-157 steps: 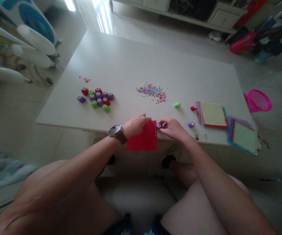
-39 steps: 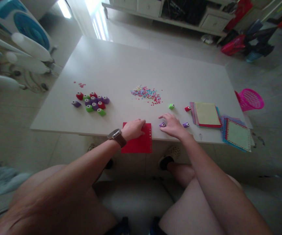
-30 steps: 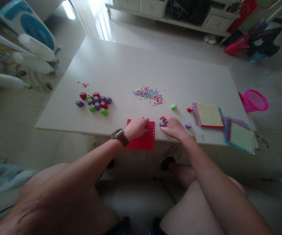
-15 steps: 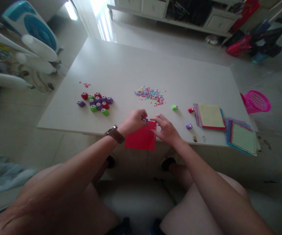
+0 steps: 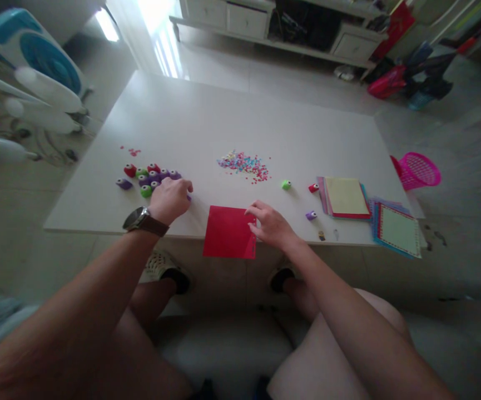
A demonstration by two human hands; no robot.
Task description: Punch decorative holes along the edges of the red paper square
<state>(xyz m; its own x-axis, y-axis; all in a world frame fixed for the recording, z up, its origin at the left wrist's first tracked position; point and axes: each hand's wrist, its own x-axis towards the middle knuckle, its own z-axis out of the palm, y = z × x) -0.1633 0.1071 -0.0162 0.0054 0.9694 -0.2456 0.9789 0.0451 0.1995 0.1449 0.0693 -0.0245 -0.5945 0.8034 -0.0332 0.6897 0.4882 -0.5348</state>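
My left hand is closed by the cluster of small craft punches on the left of the table. Part of a purple craft punch shows under its fingers; the rest is hidden. These punches are purple, green and red, with round white tops. A square red sheet of paper lies at the table's front edge, its near part hanging over. At its right edge my right hand rests with thumb and forefinger apart. Small punched marks run down that edge of the sheet.
Coloured paper bits lie scattered mid-table, with a few red bits at the left. To the right are a green punch, a red punch, a purple punch, and paper stacks. A pink basket stands beyond.
My left hand has moved left from the red sheet to the punch cluster, carrying the purple punch. My right hand stays at the sheet's right edge. The view has shifted slightly.
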